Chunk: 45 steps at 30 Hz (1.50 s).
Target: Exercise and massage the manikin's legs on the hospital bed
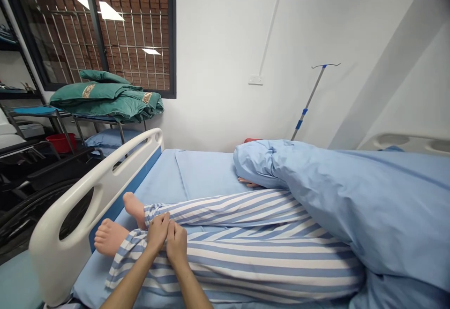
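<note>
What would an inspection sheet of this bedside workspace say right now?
surface: light blue bed sheet, white bed-end rail
job's things: striped pyjama trousers on a lying figure, bare feet, blue duvet
clutter: folded green blankets, blue pillow, red basin
grippers: left hand and right hand, fingers on the trouser leg near the cuff; grip unclear
cables: white wall conduit
surroundings: drip stand, barred window, wheelchair wheel

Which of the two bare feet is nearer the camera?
The lower foot, by the white footboard; the other foot lies farther off, higher in view.
</note>
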{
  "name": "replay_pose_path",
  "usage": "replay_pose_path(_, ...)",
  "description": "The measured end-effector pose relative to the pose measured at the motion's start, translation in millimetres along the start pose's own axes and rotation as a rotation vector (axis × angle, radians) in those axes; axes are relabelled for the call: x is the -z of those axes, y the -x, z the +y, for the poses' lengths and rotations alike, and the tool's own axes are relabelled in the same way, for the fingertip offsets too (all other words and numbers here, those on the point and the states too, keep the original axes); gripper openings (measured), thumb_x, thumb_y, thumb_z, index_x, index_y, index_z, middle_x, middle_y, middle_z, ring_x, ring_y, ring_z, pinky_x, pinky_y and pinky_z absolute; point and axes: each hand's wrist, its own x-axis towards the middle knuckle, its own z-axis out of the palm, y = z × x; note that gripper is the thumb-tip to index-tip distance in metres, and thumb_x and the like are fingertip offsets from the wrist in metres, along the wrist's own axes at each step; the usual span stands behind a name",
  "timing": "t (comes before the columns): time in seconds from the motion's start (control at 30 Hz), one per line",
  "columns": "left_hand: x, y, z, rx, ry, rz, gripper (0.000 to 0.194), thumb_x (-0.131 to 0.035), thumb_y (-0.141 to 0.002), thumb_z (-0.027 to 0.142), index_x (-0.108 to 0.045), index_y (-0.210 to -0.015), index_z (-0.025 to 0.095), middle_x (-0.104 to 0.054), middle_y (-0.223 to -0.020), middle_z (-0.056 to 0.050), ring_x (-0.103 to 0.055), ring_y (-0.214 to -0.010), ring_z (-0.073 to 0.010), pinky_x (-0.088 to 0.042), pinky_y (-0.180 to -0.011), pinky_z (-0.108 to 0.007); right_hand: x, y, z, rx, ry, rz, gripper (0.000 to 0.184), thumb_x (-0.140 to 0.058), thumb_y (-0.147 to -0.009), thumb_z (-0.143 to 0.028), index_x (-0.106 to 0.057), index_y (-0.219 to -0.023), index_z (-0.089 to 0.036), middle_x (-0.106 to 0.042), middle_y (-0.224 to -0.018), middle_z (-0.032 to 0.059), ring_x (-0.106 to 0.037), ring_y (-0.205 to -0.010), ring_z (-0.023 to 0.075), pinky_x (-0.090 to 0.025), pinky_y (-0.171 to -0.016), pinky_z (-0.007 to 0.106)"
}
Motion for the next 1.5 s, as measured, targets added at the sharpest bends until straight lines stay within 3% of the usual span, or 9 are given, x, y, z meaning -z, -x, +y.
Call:
replay_pose_path(0.1, -8.7, 1.7, 10.1, 0.032, 0.191, 0.07, 0.038, -0.034, -0.079, 0.043, -0.042, -0.051, 0.019, -0.049, -0.049, 0.0, -0.045, -0.052, -0.0137, -0.034, -0.052, -0.025, 2.3, -1.0, 3.0, -0.005, -0.114, 0.002, 0.042, -0.03, -0.089, -0.033, -0.056, -0.06, -0.016, -0.061, -0.06, 0.0049, -0.051, -0.055, 0.0135, -0.029, -0.052, 0.023)
replay_pose_path(0.17, -15.3, 9.3, 6.7, -0.002, 0.226, 0.061, 0.036, -0.034, -0.079, 0.043, -0.045, -0.054, 0.019, -0.053, -0.052, -0.001, -0.047, -0.055, -0.0145, -0.038, -0.055, -0.026, 4.8, -1.6, 3.3, -0.029, -0.19, 0.009, 0.042, -0.032, -0.088, -0.033, -0.056, -0.06, -0.016, -0.061, -0.06, 0.005, -0.05, -0.055, 0.0133, -0.032, -0.052, 0.022)
replay_pose_path(0.3, -20.0, 23.5, -6.4, -0.099, 0.108, 0.031, 0.036, -0.033, -0.08, 0.042, -0.054, -0.063, 0.018, -0.063, -0.066, -0.005, -0.055, -0.066, -0.0177, -0.042, -0.067, -0.03, 8.5, -2.4, 0.4, -0.047, -0.237, 0.016, 0.039, -0.035, -0.087, -0.034, -0.058, -0.062, -0.015, -0.061, -0.061, 0.005, -0.051, -0.055, 0.0133, -0.034, -0.052, 0.022)
replay_pose_path(0.53, -14.5, 24.2, -7.4, -0.116, 0.019, 0.019, 0.039, -0.029, -0.08, 0.039, -0.059, -0.068, 0.018, -0.066, -0.076, -0.009, -0.058, -0.075, -0.0199, -0.042, -0.076, -0.034, 9.2, -2.6, 0.6, -0.047, -0.23, -0.009, 0.039, -0.035, -0.086, -0.033, -0.056, -0.06, -0.015, -0.06, -0.058, 0.0035, -0.049, -0.054, 0.0122, -0.033, -0.052, 0.021)
replay_pose_path(0.7, -13.8, 27.7, -2.6, -0.11, -0.065, -0.052, 0.039, -0.031, -0.081, 0.038, -0.061, -0.067, 0.018, -0.065, -0.069, -0.006, -0.057, -0.072, -0.0188, -0.042, -0.073, -0.031, 34.7, -11.3, -14.6, 0.065, -0.072, -0.089, 0.041, -0.033, -0.087, -0.032, -0.054, -0.056, -0.015, -0.054, -0.053, 0.0013, -0.045, -0.051, 0.0111, -0.027, -0.05, 0.022)
replay_pose_path(0.83, -14.9, 29.2, -0.5, -0.13, -0.138, -0.069, 0.035, -0.034, -0.081, 0.036, -0.06, -0.066, 0.018, -0.064, -0.068, -0.005, -0.056, -0.069, -0.017, -0.039, -0.068, -0.027, 50.9, -12.9, -21.4, 0.15, 0.01, -0.075, 0.043, -0.031, -0.089, -0.033, -0.052, -0.055, -0.016, -0.051, -0.05, 0.0001, -0.041, -0.048, 0.0101, -0.023, -0.049, 0.023)
replay_pose_path(1.13, -20.9, 31.2, -5.1, -0.094, -0.357, -0.08, 0.025, -0.036, -0.081, 0.027, -0.052, -0.063, 0.018, -0.061, -0.066, -0.004, -0.051, -0.066, -0.0146, -0.032, -0.065, -0.025, 36.7, 1.3, 12.5, 0.077, 0.121, -0.076, 0.041, -0.031, -0.089, -0.031, -0.057, -0.06, -0.018, -0.062, -0.06, 0.0042, -0.054, -0.057, 0.0137, -0.025, -0.053, 0.024)
replay_pose_path(1.3, -23.9, 24.1, 14.6, -0.03, -0.238, -0.069, 0.028, -0.038, -0.079, 0.026, -0.048, -0.055, 0.017, -0.056, -0.058, -0.002, -0.048, -0.06, -0.0123, -0.032, -0.06, -0.023, 40.1, -4.0, 10.9, 0.044, -0.001, -0.03, 0.042, -0.03, -0.089, -0.033, -0.059, -0.061, -0.017, -0.062, -0.059, 0.0049, -0.053, -0.055, 0.0134, -0.027, -0.052, 0.023)
replay_pose_path(1.5, -38.6, 23.1, 44.2, 0.017, 0.147, 0.049, 0.032, -0.037, -0.077, 0.035, -0.04, -0.05, 0.018, -0.044, -0.048, 0.002, -0.041, -0.051, -0.0105, -0.032, -0.05, -0.022, 45.9, -5.7, 13.0, -0.017, -0.161, 0.033, 0.046, -0.029, -0.089, -0.038, -0.059, -0.064, -0.015, -0.063, -0.063, 0.0074, -0.052, -0.057, 0.0145, -0.032, -0.053, 0.023)
